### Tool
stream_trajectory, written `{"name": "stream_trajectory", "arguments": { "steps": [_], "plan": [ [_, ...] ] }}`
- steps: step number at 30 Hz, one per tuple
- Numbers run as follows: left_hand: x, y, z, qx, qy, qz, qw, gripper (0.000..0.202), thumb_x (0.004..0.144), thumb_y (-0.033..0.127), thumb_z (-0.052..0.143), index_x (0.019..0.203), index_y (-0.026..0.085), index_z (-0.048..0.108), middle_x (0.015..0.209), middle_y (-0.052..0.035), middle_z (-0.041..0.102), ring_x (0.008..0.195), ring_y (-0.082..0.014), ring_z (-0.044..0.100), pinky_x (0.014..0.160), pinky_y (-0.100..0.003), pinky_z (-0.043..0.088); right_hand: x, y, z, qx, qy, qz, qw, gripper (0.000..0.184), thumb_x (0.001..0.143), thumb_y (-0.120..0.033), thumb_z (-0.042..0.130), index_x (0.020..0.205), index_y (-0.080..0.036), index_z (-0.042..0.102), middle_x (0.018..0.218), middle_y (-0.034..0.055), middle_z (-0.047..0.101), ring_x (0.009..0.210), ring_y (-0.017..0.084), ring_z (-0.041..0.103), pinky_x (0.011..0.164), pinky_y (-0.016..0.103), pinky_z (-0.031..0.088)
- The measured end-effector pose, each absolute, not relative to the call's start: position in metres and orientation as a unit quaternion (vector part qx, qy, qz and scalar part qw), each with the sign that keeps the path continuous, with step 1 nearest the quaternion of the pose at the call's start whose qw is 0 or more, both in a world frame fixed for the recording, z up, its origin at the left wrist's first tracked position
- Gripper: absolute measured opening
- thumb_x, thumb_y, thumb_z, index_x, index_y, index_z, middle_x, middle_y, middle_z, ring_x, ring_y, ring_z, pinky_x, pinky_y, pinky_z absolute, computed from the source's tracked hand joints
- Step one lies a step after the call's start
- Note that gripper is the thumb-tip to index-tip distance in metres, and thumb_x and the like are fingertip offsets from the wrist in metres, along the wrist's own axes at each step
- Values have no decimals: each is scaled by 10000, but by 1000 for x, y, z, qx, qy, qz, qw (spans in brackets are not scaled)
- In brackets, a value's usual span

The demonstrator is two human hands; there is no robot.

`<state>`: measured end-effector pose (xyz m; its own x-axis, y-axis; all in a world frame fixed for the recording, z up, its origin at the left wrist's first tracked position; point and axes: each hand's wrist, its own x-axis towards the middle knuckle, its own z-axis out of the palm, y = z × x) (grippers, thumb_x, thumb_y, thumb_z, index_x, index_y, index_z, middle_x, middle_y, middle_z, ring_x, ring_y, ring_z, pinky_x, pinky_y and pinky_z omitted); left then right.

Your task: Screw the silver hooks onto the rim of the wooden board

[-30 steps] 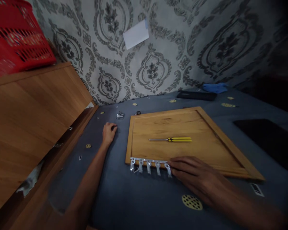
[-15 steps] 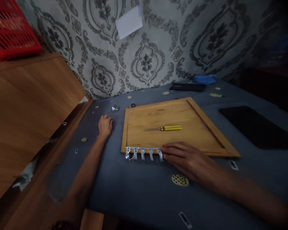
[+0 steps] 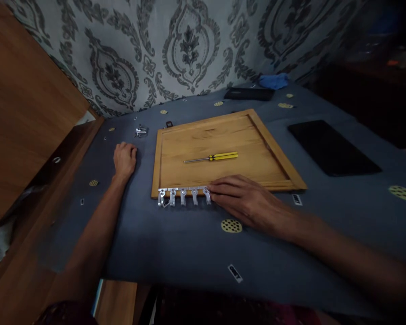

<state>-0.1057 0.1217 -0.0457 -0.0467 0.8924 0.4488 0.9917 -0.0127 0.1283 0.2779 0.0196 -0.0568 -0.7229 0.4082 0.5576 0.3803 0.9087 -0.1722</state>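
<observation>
A framed wooden board (image 3: 203, 140) lies flat on the dark blue patterned cloth. Along its near edge runs a silver hook rail (image 3: 183, 194) with several hooks pointing towards me. My right hand (image 3: 246, 201) is at the rail's right end, fingers together and closed on the last hook; the fingertips partly hide that end. On the board rests a screwdriver (image 3: 219, 156) with a yellow and black handle, its shaft pointing left. To the board's left, my left hand (image 3: 125, 159) sits on the cloth with fingers curled in, nothing visible in it. Small silver metal pieces (image 3: 141, 131) lie just beyond it.
A black flat panel (image 3: 333, 146) lies to the right of the board. At the back are a dark oblong case (image 3: 248, 94) and a blue cloth (image 3: 274, 81) by the patterned curtain (image 3: 189, 45). Wooden furniture (image 3: 30, 104) borders the left side.
The view has tilted down and shifted right, so everything appears higher and further left. Both hands keep their places, the right one at the rail's end, the left one on the cloth.
</observation>
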Motion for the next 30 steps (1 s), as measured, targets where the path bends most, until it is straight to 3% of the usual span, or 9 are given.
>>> {"name": "stream_trajectory", "arguments": {
  "steps": [5,9,11,14,18,22,30],
  "plan": [
    [-102,117,-35,-698,-671,-227,102,186,905,249,494,865,181,663,980,-109,670,1040,-293,589,991,-459,445,277,19,-55,-213,-923,12,321,289,1020,-191,440,1079,-174,722,1090,60,775,1034,203,691,852,380,605],
    [-81,111,-12,-727,-638,-243,70,149,882,252,552,853,195,687,916,-53,686,927,-227,616,875,-365,492,278,17,-57,-211,-924,11,319,263,1007,-167,463,1124,-163,699,1136,69,761,1092,214,669,882,392,598],
    [-60,102,1,-770,-577,-273,5,137,880,270,588,859,202,705,865,-29,685,828,-191,618,754,-313,495,279,17,-60,-207,-922,14,326,244,997,-159,487,1140,-146,685,1145,77,755,1101,223,658,889,401,593],
    [-20,79,18,-830,-449,-305,-133,141,902,299,635,835,199,708,836,-17,685,821,-171,626,779,-301,490,279,17,-62,-197,-921,21,335,231,978,-153,524,1157,-134,669,1161,81,749,1102,233,647,906,418,583],
    [27,49,30,-872,-373,-214,-235,123,943,260,631,876,184,702,865,-17,667,846,-154,627,770,-277,476,278,17,-56,-195,-926,13,323,229,985,-130,485,1091,-111,687,1110,85,763,1061,247,661,876,410,585],
    [47,42,30,-897,-335,-125,-261,135,960,205,607,857,176,689,874,-11,647,899,-154,601,792,-266,460,277,16,-52,-199,-925,14,324,247,986,-116,467,1090,-105,691,1096,87,765,1039,245,661,863,400,578],
    [53,54,22,-891,-345,-60,-289,158,952,157,600,804,170,654,907,-10,622,941,-162,580,824,-289,447,278,14,-60,-213,-923,26,318,275,1004,-127,428,1093,-116,688,1118,78,747,1049,237,627,904,400,539]
  ]
}}
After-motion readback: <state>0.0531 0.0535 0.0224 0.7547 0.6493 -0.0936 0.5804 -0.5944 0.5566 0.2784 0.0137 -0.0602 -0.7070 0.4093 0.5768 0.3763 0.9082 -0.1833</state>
